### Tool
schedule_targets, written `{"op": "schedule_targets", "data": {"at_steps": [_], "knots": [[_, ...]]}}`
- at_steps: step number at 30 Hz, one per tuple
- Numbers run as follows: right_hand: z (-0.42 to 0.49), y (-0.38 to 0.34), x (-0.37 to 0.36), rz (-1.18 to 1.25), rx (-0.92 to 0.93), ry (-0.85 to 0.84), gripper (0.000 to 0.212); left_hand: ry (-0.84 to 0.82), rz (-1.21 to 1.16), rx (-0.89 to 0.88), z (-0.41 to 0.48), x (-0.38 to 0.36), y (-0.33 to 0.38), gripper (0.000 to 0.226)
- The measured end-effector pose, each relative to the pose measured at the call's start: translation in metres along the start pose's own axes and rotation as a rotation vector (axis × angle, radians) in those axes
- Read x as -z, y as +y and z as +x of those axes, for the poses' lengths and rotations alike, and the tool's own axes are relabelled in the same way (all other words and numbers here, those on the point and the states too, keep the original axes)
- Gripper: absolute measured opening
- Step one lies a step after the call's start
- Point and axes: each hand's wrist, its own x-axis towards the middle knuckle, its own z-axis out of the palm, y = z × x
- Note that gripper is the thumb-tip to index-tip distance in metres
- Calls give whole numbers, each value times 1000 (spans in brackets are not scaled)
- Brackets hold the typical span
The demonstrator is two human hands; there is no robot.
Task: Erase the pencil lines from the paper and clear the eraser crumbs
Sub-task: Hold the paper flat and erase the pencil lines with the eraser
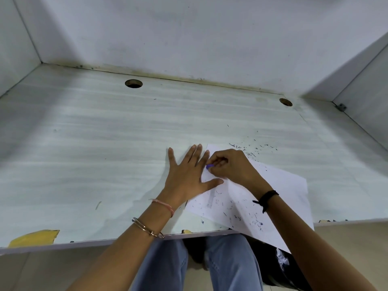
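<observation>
**At a pale desk, an eraser meets the page**

On a whitish, wood-grain laminate desk point(105, 143) set in a white-walled booth, a person seated in blue denim jeans point(231, 267) works over a plain white sheet of paper point(279, 185). The sheet lies askew at the right of the desk, and its near corner hangs past the front edge. The left hand point(189, 175) lies flat with its fingers fanned wide, pressing the sheet's left edge, thumb on the paper. The right hand point(233, 164) curls its fingers around a small purple eraser point(210, 166), pinching it against the page just beside the left fingertips. A faint grey pencil smudge point(210, 199) shows below the left thumb. Dark, thread-like eraser crumbs point(252, 219) speckle the sheet's near half, and more lie scattered on the desk beyond its far edge. The left wrist carries a pink thread band point(164, 205) and a thin metal bangle point(147, 227); the right wears a black cord point(267, 198). Two round cable holes point(133, 83) pierce the desk's rear, and yellow chipped patches point(34, 237) mark its front edge.
</observation>
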Motion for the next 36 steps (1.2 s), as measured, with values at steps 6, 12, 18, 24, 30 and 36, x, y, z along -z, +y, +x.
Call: {"op": "schedule_targets", "data": {"at_steps": [6,12,18,24,30,36], "knots": [[9,-6,5,-103,5,-106,6,0,-19,0,0,0,2,97],[17,-7,9,-135,7,-5,6,11,-21,4,0,1,2,97],[19,-4,9,-135,-6,-13,7,7,-22,9,0,1,1,95],[15,-5,5,-137,14,-131,5,24,-10,5,-1,-1,0,102],[20,-2,3,-136,4,-58,5,18,-30,8,0,-1,2,98],[26,0,9,-113,-19,37,6,21,-14,11,0,0,1,98]]}}
